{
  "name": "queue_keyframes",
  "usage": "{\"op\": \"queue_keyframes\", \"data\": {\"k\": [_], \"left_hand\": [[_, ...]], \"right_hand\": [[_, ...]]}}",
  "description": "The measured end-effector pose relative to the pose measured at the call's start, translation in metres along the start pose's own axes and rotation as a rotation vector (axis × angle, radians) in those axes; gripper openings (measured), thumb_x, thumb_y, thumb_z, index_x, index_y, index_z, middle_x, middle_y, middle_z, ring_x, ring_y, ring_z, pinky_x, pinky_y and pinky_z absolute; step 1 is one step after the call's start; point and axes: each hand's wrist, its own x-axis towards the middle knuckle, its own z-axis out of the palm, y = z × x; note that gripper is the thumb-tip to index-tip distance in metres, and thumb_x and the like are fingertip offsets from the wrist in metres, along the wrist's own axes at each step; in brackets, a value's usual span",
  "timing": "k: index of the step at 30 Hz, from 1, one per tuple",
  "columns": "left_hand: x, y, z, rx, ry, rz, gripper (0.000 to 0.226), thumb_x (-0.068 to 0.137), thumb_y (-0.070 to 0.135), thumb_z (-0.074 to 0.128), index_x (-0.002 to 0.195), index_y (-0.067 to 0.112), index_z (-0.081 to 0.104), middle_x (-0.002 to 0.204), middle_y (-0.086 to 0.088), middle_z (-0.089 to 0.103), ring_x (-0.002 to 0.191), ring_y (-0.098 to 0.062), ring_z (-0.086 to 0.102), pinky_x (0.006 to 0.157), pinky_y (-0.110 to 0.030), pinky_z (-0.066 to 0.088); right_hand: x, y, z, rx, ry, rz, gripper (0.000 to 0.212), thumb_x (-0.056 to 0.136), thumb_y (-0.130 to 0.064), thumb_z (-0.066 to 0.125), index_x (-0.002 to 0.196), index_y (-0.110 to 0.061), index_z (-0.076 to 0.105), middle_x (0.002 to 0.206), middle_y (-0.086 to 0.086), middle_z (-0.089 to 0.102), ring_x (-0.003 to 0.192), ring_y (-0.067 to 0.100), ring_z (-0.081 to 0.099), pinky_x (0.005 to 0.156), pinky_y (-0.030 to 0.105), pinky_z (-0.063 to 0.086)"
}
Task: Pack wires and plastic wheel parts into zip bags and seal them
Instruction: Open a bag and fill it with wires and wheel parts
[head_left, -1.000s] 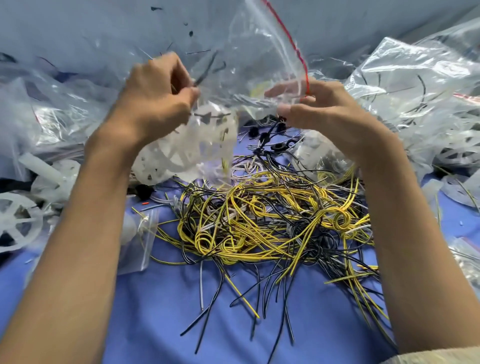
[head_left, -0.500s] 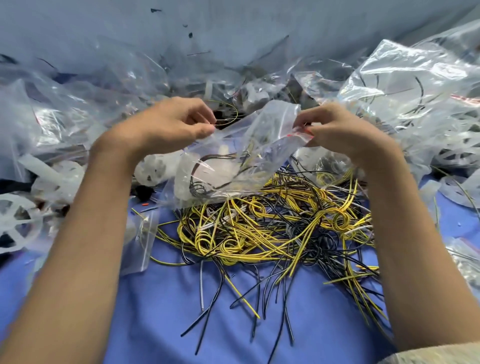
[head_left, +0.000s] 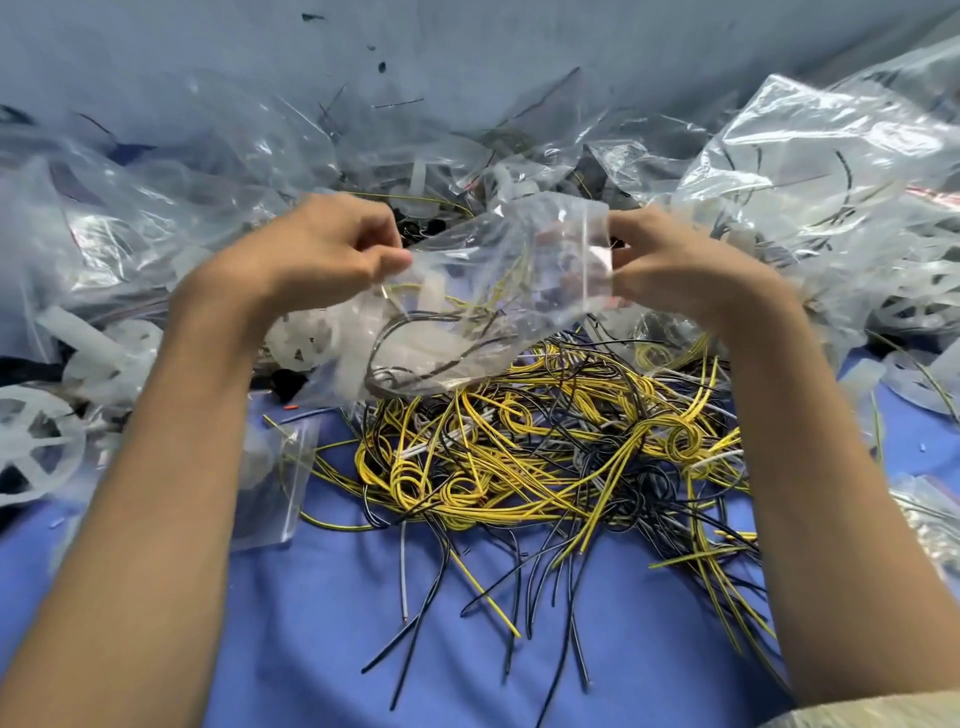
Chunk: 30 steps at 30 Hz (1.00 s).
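Clear zip bag (head_left: 498, 291) with dark wires and a white plastic part inside, held up above the tangle of yellow and black wires (head_left: 545, 457), pinched at its edges by left hand (head_left: 317, 254) and right hand (head_left: 670, 270), blue cloth (head_left: 322, 623) spread beneath, white wheel part (head_left: 36, 447) lying far left, heaped clear bags (head_left: 831, 171) piled behind.

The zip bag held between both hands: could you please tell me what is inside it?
Inside the clear zip bag, a dark wire loop and a white plastic piece show. Creases and glare hide any more.
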Motion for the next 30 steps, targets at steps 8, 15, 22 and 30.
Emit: {"op": "queue_keyframes", "data": {"k": [8,15,22,30], "left_hand": [[-0.014,-0.012,-0.041,0.131,0.194,-0.012,0.021,0.084,0.034,0.068,0.068,0.026,0.057,0.067,0.006,0.060,0.063,-0.011,0.053,0.058,-0.027,0.038],[-0.024,-0.002,-0.053,0.201,-0.122,-0.147,0.044,0.062,0.070,0.052,0.083,0.032,0.061,0.070,0.011,0.068,0.074,-0.011,0.064,0.075,-0.035,0.049],[-0.003,0.059,0.009,0.026,-0.002,0.093,0.049,0.083,0.067,0.046,0.121,0.036,0.050,0.108,0.005,0.050,0.096,-0.012,0.054,0.084,-0.034,0.044],[0.005,0.053,0.030,0.266,0.032,-0.011,0.014,0.083,0.045,0.054,0.079,0.032,0.056,0.110,0.000,0.044,0.105,-0.020,0.046,0.093,-0.040,0.042]], "right_hand": [[0.005,-0.006,0.012,0.122,0.016,-0.016,0.039,0.087,-0.001,0.061,0.123,-0.018,0.060,0.108,-0.001,0.069,0.089,0.008,0.066,0.080,0.016,0.051],[0.003,-0.010,0.015,0.197,-0.141,-0.033,0.053,0.090,-0.001,0.058,0.139,-0.016,0.044,0.129,-0.006,0.059,0.097,0.003,0.065,0.085,0.015,0.050],[0.003,-0.017,0.031,0.159,-0.284,-0.084,0.020,0.087,0.007,0.056,0.106,0.007,0.062,0.105,0.017,0.069,0.098,0.034,0.065,0.092,0.039,0.049],[0.003,-0.018,0.021,-0.020,-0.295,-0.015,0.012,0.082,-0.024,0.070,0.075,-0.016,0.074,0.065,0.001,0.068,0.061,0.001,0.059,0.058,0.007,0.044]]}}
